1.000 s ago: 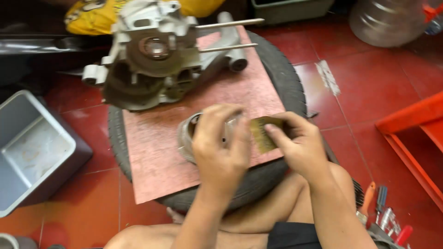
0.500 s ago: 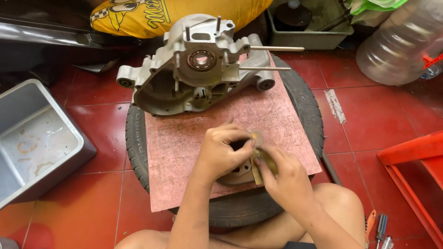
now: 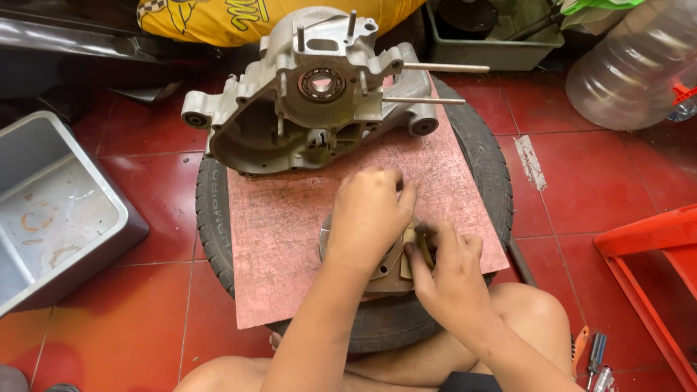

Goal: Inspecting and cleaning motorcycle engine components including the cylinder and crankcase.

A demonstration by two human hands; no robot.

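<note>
A round metal part (image 3: 385, 272) lies on a reddish board (image 3: 290, 239) that rests on a black tyre (image 3: 212, 218). My left hand (image 3: 369, 218) presses down over the top of this part and hides most of it. My right hand (image 3: 449, 270) pinches a small yellowish pad (image 3: 409, 254) against the part's right side. Behind them, at the board's far edge, stands a grey aluminium engine case (image 3: 305, 94) with a bearing in its middle and two long studs sticking out to the right.
A grey metal tub (image 3: 51, 210) sits on the red tiled floor at the left. A clear plastic water bottle (image 3: 632, 65) lies at the top right, an orange-red frame (image 3: 653, 254) at the right, and screwdrivers (image 3: 592, 359) by my right leg. My knees flank the tyre.
The view has tilted so the engine case sits lower in frame. Both hands stay on the round part, and my right hand with the pad has shifted from its top to its right side.
</note>
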